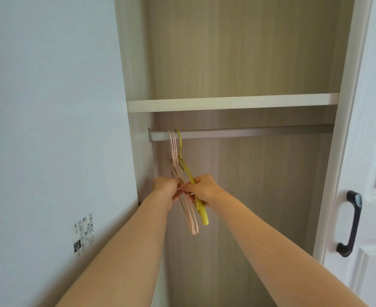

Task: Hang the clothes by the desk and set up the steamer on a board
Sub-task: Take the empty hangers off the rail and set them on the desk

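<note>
Several pale pink hangers (pixel 191 220) and one yellow-green hanger (pixel 202 214) hang by their hooks from a metal rail (pixel 249 134) at its left end, inside an open wardrobe. My left hand (pixel 166 189) grips the pink hangers at their shoulders. Just to its right, my right hand (pixel 203 189) is closed around the yellow-green hanger's arm. Both hands touch at the fingertips. No clothes, steamer or board are in view.
A shelf (pixel 231 102) runs across the wardrobe just above the rail. The white wardrobe door (pixel 373 151) with a dark handle (pixel 349 222) stands open on the right. A white side panel (pixel 49 129) with a label (pixel 83 234) fills the left.
</note>
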Tool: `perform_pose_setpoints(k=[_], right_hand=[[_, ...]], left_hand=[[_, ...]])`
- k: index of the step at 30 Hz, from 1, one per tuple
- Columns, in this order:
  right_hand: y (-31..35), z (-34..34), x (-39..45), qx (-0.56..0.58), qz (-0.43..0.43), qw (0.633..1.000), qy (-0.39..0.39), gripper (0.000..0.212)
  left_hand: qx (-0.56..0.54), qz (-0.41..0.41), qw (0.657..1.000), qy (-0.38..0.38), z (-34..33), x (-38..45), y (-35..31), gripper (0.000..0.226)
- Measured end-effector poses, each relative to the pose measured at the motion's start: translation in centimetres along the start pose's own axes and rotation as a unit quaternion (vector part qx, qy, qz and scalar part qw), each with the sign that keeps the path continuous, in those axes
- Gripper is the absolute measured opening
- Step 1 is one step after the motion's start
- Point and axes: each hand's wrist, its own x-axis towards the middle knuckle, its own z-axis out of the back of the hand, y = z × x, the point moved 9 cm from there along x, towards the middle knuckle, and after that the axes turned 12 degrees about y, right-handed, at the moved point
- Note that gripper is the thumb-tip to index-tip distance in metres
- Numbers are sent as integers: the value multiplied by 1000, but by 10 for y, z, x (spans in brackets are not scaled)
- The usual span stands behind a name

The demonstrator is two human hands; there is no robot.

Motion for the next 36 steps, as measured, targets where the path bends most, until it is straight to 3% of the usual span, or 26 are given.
perform_pose_setpoints(k=[6,17,22,36], right_hand=[[-1,7,3,-9,3,1000,-22,8],[0,11,-2,14,22,999,-45,29],[11,19,-7,-36,41,995,-78,24],[18,39,-47,-24,72,986,-146,27]], left_hand=[[-28,2,1000,-13,3,6,4,13],[-147,6,989,-5,-7,21,-8,21],[-193,-3,981,17,-12,19,-17,25],[-240,-15,967,81,-44,-14,-28,21]])
